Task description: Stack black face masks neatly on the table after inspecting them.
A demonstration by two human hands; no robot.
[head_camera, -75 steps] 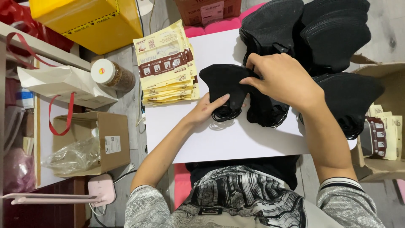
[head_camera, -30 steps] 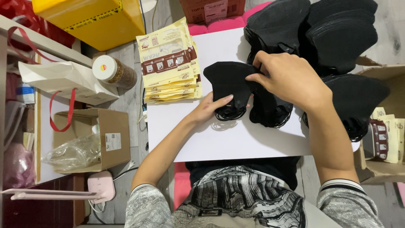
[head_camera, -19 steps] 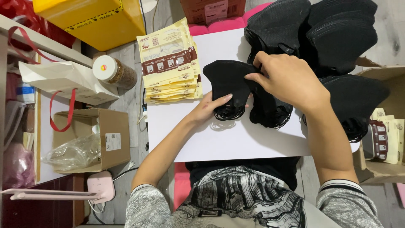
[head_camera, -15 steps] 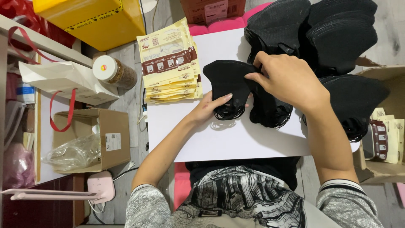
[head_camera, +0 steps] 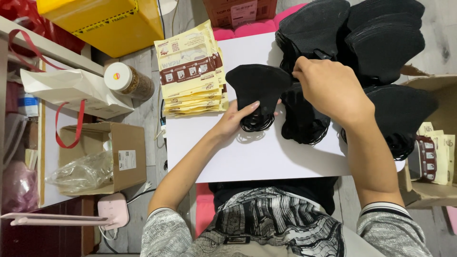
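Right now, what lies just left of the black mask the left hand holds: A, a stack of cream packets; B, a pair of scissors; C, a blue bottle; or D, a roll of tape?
A: the stack of cream packets sits on the white board's left corner, beside the black mask that the left hand grips.

The black face masks (head_camera: pixel 259 88) looked like soft, matt cloth, their ear loops thin elastic cord. The board (head_camera: pixel 266 152) beneath was smooth, matt white. The cream packets (head_camera: pixel 193 71) were lightly glossy paper or film, and the cardboard box (head_camera: pixel 128 157) plain, rough brown.
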